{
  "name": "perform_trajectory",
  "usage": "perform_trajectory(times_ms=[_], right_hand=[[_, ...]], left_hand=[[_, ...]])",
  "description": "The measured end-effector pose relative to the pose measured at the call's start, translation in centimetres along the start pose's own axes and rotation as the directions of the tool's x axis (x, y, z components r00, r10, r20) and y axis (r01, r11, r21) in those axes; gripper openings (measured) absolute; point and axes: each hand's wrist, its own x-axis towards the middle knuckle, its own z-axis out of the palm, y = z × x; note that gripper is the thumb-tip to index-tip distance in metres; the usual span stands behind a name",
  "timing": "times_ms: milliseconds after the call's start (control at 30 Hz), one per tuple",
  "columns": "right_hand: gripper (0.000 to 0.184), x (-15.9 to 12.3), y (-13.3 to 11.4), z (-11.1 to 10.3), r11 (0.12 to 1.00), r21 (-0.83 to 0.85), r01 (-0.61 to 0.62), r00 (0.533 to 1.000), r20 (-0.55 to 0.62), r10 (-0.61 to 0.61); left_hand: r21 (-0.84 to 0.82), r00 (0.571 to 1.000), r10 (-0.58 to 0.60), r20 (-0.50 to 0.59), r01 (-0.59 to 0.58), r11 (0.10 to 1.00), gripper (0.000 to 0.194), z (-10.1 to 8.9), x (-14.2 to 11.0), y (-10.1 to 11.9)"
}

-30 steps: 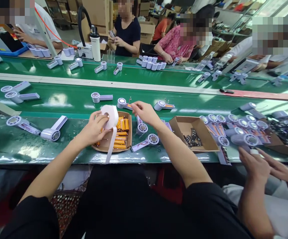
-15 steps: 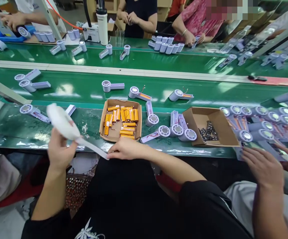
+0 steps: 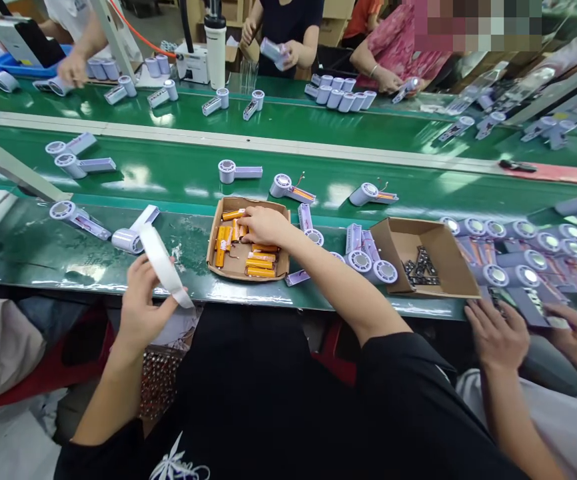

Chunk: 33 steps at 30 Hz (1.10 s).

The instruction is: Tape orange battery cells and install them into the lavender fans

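My left hand point(image 3: 143, 300) is closed around a roll of white tape point(image 3: 161, 263), held upright above the bench's front edge with a short loose end hanging at its lower right. My right hand point(image 3: 267, 227) reaches into a shallow cardboard box point(image 3: 210, 253). Its fingers are bent down and closed on an orange battery point(image 3: 242, 230) among several others, partly hiding them. More orange batteries point(image 3: 261, 264) lie at the front of the box. Just behind the tape roll sits a lilac handheld fan body point(image 3: 127, 240), and another fan body point(image 3: 71, 215) lies farther left.
Several fan bodies point(image 3: 358, 260) stand right of the battery box, partly behind my forearm. A deeper cardboard box point(image 3: 448, 267) holds small dark parts. A co-worker's hands point(image 3: 501, 333) work at far right beside many fan housings. Green conveyor belts point(image 3: 178, 160) run behind.
My right hand has left the tape's end and moved up into the battery box. My left hand has shifted right with the tape roll, which is now turned more edge-on.
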Motion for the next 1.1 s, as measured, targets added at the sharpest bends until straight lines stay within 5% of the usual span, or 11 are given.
perform_trajectory(times_ms=[167,233,300,367,433,500,633,933,1100], right_hand=[[0.034,0.4,1.9,-0.2,0.917,0.398,0.030,0.990,-0.137,0.027],[0.042,0.5,1.9,-0.8,0.711,0.703,-0.017,0.963,-0.181,0.201],[0.049,-0.2,1.1,-1.7,0.360,0.933,0.004,0.931,-0.135,0.338],[0.054,-1.8,-0.4,-2.4,0.047,0.997,0.063,0.934,-0.075,0.349],[0.051,-4.1,-2.2,-2.8,-0.114,0.989,0.091,0.953,-0.053,0.297],[0.046,-6.5,-3.6,-2.7,-0.176,0.978,0.111,0.967,-0.065,0.246],[0.051,-10.1,-4.8,-1.7,-0.149,0.966,0.211,0.963,-0.180,0.200],[0.067,-12.1,-5.8,0.1,0.318,0.928,0.194,0.941,-0.267,0.206],[0.067,-12.1,-5.8,0.0,0.356,0.918,0.175,0.951,-0.251,0.179]], left_hand=[[-0.047,0.998,0.037,0.058,-0.034,0.998,0.042,1.9,1.3,0.7],[-0.037,0.994,0.074,0.076,-0.071,0.997,0.039,2.8,1.9,0.7],[-0.003,0.988,0.135,0.080,-0.135,0.991,0.039,3.7,2.5,1.0],[0.049,0.974,0.210,0.087,-0.215,0.975,0.040,4.1,3.1,1.5],[0.105,0.955,0.277,0.110,-0.288,0.952,0.041,4.1,3.5,2.1],[0.150,0.933,0.329,0.145,-0.350,0.925,0.042,3.9,3.7,2.7],[0.186,0.904,0.348,0.247,-0.397,0.899,0.046,3.2,3.6,3.3],[0.233,0.868,0.354,0.348,-0.446,0.864,0.070,3.4,3.2,4.7],[0.217,0.851,0.370,0.374,-0.468,0.857,0.068,3.0,4.2,5.3]])
